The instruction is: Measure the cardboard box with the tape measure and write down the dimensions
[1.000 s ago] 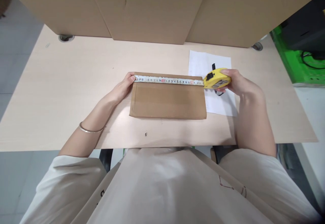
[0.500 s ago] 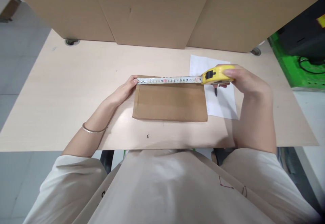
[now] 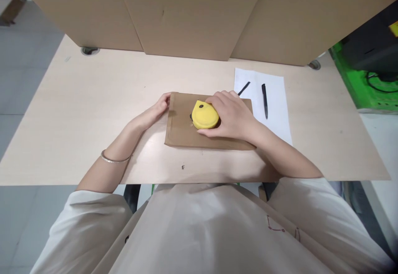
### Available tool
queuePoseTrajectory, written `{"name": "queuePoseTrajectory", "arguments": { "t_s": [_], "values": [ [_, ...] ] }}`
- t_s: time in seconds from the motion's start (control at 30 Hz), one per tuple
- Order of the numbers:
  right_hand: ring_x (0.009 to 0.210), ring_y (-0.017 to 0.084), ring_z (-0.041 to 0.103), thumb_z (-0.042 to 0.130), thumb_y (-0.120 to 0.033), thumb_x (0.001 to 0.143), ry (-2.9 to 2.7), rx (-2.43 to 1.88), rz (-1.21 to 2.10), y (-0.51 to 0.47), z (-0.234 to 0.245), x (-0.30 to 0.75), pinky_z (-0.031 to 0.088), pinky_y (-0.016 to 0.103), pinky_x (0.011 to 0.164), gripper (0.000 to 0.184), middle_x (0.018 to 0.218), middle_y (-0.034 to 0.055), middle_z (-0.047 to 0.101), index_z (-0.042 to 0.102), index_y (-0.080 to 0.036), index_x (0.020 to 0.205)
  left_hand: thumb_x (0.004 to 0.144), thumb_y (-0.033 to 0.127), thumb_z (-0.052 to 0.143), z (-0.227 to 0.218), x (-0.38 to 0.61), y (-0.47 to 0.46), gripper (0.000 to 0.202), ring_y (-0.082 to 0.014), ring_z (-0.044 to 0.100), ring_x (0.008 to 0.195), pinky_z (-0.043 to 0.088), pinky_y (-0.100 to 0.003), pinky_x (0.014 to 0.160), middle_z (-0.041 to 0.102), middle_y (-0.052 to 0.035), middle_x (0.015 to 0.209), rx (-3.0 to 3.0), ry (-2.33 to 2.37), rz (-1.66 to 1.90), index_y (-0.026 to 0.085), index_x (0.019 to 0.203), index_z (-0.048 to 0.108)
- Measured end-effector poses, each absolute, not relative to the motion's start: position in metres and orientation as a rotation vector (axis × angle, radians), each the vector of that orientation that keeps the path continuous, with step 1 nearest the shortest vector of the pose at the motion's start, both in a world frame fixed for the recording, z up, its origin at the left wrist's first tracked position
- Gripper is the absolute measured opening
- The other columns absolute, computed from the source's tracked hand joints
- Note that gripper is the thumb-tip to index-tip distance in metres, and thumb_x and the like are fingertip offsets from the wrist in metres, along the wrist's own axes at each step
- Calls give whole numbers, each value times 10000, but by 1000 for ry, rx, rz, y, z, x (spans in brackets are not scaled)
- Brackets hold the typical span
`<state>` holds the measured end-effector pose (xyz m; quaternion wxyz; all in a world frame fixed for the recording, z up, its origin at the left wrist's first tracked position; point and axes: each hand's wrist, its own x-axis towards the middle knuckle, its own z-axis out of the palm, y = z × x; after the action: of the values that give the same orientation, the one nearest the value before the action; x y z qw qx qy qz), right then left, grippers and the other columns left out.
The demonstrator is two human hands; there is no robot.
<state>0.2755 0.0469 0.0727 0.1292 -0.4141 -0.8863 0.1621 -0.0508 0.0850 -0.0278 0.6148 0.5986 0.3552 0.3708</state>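
Observation:
A flat brown cardboard piece (image 3: 182, 131) lies on the light wooden table (image 3: 77, 112) in front of me. My right hand (image 3: 231, 114) is closed around a yellow tape measure (image 3: 204, 115), holding it on top of the cardboard near its middle; no tape blade shows. My left hand (image 3: 154, 111) rests at the cardboard's upper left corner, fingers curled against its edge. A thin silver bangle (image 3: 114, 158) is on my left wrist.
A white paper sheet (image 3: 273, 104) lies right of the cardboard with a black pen (image 3: 264, 100) on it and a black strap end (image 3: 244, 88) at its left. Tall cardboard panels (image 3: 192, 13) stand along the table's back. A green and black object (image 3: 370, 75) is at far right.
The tape blade, stretched along the cardboard's top edge before, is now back inside the case. My right hand moved left with the tape measure onto the cardboard. The pen is now uncovered.

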Motion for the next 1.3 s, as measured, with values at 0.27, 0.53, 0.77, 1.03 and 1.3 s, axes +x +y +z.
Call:
{"name": "queuePoseTrajectory", "arguments": {
  "t_s": [0.27, 0.53, 0.77, 1.03, 1.3],
  "values": [
    [1358, 460, 785, 541, -585, 1247, -2133, -1829, 388, 62, 90, 361, 607, 622, 1192, 473, 1374, 214, 839, 753, -251, 1508, 844, 590, 1133, -17, -63, 83, 1050, -548, 519, 1803, 491, -702, 1500, 604, -182, 1844, 1452, 852, 689, 327, 1689, 568],
    [1162, 471, 805, 545, -424, 1231, -1947, -2653, 564, 76, 52, 428, 597, 565, 1050, 371, 1088, 248, 820, 633, -258, 912, 807, 619, 1145, -15, -62, 81, 1077, -571, 504, 1805, 495, -713, 1497, 596, -185, 1844, 1429, 896, 693, 325, 1665, 564],
    [626, 221, 442, 701, -506, 1144, -1372, -1906, 1024, 70, 19, 456, 437, 397, 673, 379, 760, 9, 528, 554, -315, 850, 822, 595, 1147, -18, -63, 81, 1040, -555, 521, 1789, 502, -711, 1490, 643, -164, 1792, 1431, 875, 720, 350, 1664, 589],
    [592, 175, 595, 1100, -418, 767, -1333, -1651, 1086, 77, -4, 470, 438, 317, 545, 480, 716, 43, 721, 636, -299, 794, 847, 592, 1132, -19, -65, 80, 1045, -553, 507, 1805, 511, -706, 1496, 585, -166, 1865, 1441, 877, 711, 354, 1698, 574],
    [466, 117, 583, 1208, -248, 697, -1257, -1603, 1068, 83, -14, 471, 478, 235, 441, 582, 587, 28, 695, 628, -248, 662, 894, 652, 1077, -16, -64, 77, 1090, -554, 483, 1810, 499, -742, 1495, 511, -203, 1902, 1479, 904, 661, 345, 1751, 476]
  ]
}}
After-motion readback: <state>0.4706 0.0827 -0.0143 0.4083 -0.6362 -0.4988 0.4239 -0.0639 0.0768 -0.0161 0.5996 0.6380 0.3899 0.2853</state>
